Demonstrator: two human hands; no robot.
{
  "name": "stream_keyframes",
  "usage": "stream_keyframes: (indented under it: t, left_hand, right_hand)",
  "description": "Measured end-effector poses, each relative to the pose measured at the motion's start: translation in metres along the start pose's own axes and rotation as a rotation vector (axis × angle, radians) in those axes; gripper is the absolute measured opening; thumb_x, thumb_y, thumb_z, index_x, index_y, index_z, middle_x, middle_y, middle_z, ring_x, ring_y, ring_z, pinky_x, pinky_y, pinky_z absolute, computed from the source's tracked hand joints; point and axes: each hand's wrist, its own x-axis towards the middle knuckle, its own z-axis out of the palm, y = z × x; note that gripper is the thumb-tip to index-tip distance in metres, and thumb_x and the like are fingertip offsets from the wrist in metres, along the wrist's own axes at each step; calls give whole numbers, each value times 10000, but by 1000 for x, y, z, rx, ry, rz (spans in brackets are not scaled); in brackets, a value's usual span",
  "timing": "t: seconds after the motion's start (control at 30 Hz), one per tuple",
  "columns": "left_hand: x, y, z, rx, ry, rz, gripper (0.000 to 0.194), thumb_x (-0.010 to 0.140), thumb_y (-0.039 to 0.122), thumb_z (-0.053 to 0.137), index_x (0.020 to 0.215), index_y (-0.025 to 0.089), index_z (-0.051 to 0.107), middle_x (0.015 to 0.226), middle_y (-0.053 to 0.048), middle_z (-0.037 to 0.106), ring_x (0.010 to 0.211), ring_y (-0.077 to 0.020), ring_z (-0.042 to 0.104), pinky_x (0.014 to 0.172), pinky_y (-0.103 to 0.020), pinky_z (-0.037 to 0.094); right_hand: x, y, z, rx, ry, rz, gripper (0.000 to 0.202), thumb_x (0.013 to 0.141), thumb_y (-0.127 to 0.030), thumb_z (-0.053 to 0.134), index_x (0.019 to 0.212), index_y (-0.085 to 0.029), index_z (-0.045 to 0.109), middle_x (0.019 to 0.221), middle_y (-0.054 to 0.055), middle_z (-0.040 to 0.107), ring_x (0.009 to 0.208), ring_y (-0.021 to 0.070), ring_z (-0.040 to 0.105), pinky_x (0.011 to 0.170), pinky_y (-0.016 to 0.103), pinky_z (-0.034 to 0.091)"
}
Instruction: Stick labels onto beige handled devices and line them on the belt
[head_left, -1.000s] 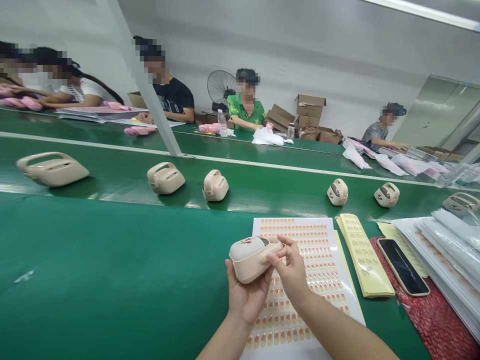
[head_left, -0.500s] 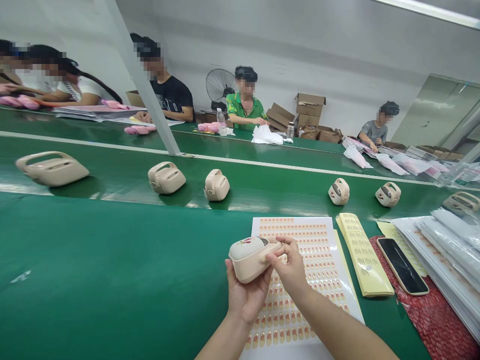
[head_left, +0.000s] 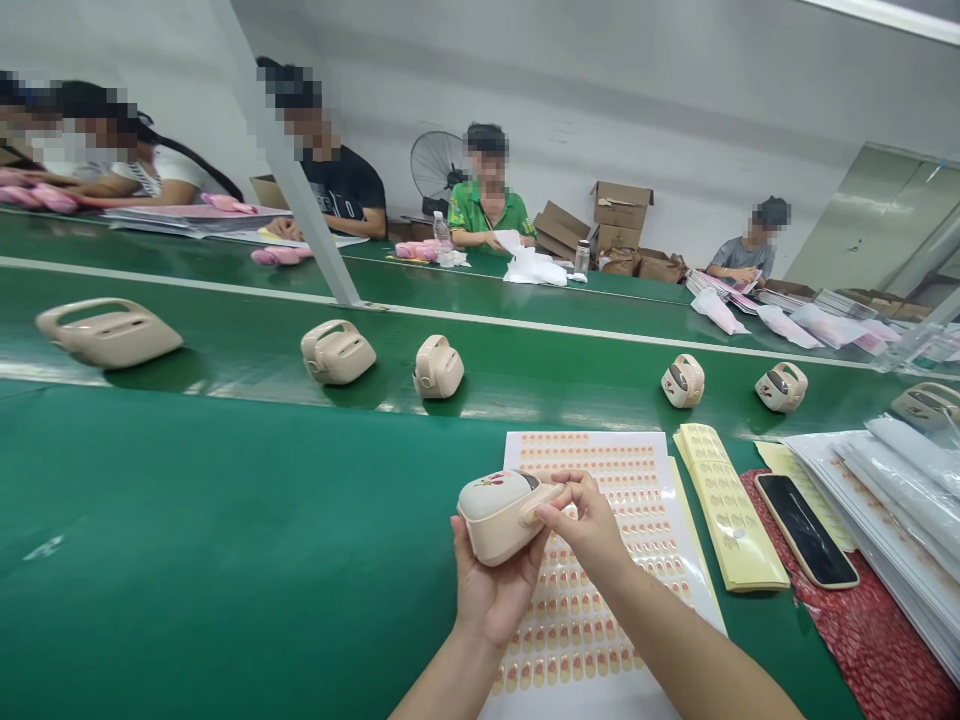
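While the left hand (head_left: 491,595) cradles a cream, rounded plastic case (head_left: 499,530) from six o'clock, the right hand (head_left: 596,525) pinches its end at three; red motif (head_left: 491,481) already on top, glossy white sticker sheet (head_left: 585,617) at four mostly full, any sticker under those fingers hard to tell.

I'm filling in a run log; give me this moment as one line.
left hand: cradling beige device | right hand: gripping its handle | below: sticker sheet | right of sheet: yellow label strips

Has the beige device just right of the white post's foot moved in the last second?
Yes: the beige device has shifted slightly right, widening its gap from the white post.
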Motion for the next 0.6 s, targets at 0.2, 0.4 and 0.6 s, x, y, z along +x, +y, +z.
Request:
stream_keyframes:
  t: [0.2, 0.4, 0.6]
  left_hand:
    - [0, 1, -1, 1, -62, -28, 596, 856, 568, 213, 1225, 193, 494, 1234, -138, 527, 1188, -244, 431, 985, -360, 357]
    - [0, 1, 1, 5, -68, -31, 615, 866, 558, 161, 1205, 187, 515, 1214, -134, 545, 1177, -235, 445, 963, -343, 383]
    - [0, 0, 0, 28, -32, -16, 608, 873, 542, 170, 1183, 167, 535, 1219, -135, 540, 1139, -235, 485, 936, -337, 411]
  right_hand:
    - [2, 2, -5, 51, -53, -11, 178, 603, -247, 672, 521, -204, 520, 975, 38, 533, 1058, 230, 482, 952, 400, 324]
    - [1, 2, -1, -58, 16, -16, 168, 591, -207, 672, 499, -205, 532, 950, 37, 522, 1056, 234, 474, 964, 413, 305]
    - [0, 1, 1, -149, 52, -66, 186, 597, -170, 663, 492, -214, 516, 916, 25, 536, 1032, 224, 475, 942, 409, 332]
